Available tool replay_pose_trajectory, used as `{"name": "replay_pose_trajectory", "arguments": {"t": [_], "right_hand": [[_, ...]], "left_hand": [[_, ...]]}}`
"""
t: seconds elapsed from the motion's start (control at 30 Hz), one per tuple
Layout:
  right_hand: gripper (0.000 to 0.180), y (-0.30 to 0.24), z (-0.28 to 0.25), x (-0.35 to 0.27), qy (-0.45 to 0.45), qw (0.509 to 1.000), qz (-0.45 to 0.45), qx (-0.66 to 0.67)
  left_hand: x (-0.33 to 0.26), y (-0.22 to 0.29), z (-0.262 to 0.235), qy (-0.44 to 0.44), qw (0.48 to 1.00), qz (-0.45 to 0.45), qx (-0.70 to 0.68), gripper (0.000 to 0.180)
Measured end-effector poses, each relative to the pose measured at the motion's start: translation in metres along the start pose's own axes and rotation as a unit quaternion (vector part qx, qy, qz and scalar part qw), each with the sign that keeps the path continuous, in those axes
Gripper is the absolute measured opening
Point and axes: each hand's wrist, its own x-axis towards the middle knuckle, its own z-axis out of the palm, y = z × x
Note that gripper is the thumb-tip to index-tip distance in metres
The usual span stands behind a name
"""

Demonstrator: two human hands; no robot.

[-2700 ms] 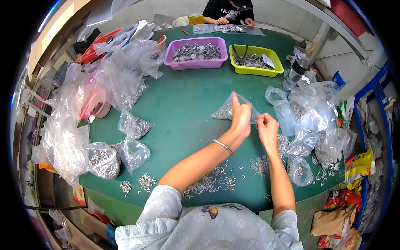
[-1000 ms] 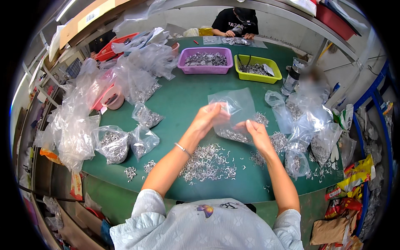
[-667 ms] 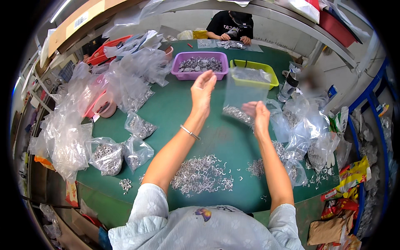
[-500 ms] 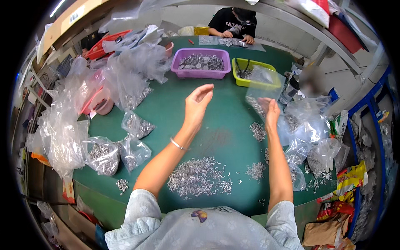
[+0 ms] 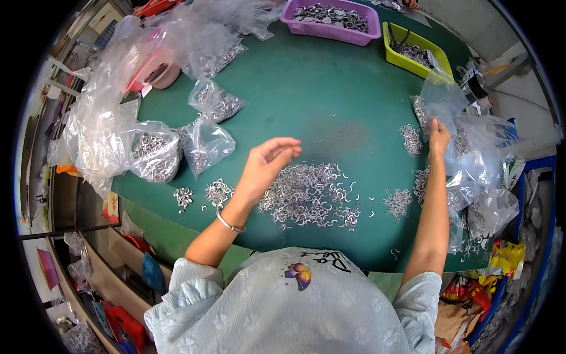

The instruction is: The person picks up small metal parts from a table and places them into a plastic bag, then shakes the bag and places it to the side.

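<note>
Pinching empty bag (image 5: 443,97) with your right hand (image 5: 438,134), lifted clear of desk (image 5: 330,106); left hand (image 5: 266,168) fingers loosely spread, hovering over ring pile (image 5: 309,194).

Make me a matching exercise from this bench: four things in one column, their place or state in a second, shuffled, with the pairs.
Things:
1. purple tray
2. yellow tray
3. left hand
4. right hand

Places or states:
A. pinches a clear plastic bag
B. open and empty above the loose pile of metal pieces
C. far edge, left of the other tray
D. far edge, nearer the right side

Pairs: 1-C, 2-D, 3-B, 4-A
</note>
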Motion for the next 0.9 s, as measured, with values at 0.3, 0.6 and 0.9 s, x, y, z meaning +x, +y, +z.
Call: {"name": "replay_pose_trajectory", "arguments": {"t": [0.3, 0.6, 0.9], "right_hand": [[0.026, -0.043, 0.038, 0.016, 0.202, 0.965, -0.159, -0.043], [0.023, -0.038, 0.092, 0.011, 0.234, 0.966, -0.104, -0.021], [0.035, -0.044, 0.075, -0.007, 0.057, 0.991, -0.044, -0.114]], "left_hand": [[-0.034, -0.030, -0.009, 0.025, 0.999, -0.031, 0.033, 0.023], [-0.025, -0.034, 0.000, 0.026, 0.999, -0.029, 0.034, 0.021], [-0.018, -0.040, 0.008, -0.003, 0.999, -0.038, 0.017, 0.020]]}}
